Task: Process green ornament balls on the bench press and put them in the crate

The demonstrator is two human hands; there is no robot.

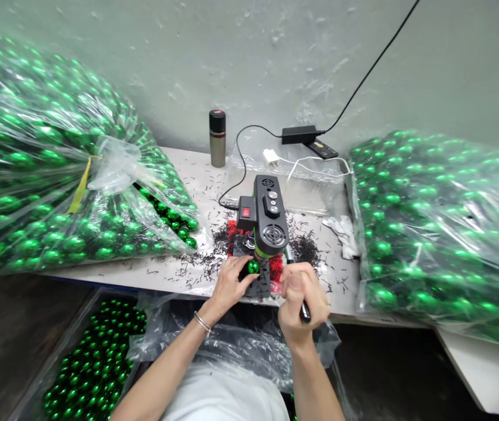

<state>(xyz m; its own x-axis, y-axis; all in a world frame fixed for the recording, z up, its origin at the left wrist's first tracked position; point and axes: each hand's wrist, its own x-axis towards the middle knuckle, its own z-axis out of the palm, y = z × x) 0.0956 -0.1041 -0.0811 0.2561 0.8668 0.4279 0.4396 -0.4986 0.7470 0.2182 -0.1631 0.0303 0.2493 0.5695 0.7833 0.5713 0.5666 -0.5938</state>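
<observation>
Between the thumb and fingers of my left hand (230, 282) is a shiny green ball (253, 266), held under the head of a small black bench press machine (270, 213). My right hand (302, 298) is wrapped round the machine's lever handle (305, 311), whose black grip end shows below the fist. The machine has a red switch (245, 212) and a dark base plate (258, 286). Under it lies a red mat (276, 268) strewn with short black bits (304, 248). The machine head hides the top of the ball's surroundings.
Large clear bags of green balls stand left (47, 175) and right (433, 234). An open bag of green balls (95, 351) sits below the table's left front. At the back are a flask (217, 140), a power adapter (298, 135), a white plug (271, 156) and a white glove (342, 234).
</observation>
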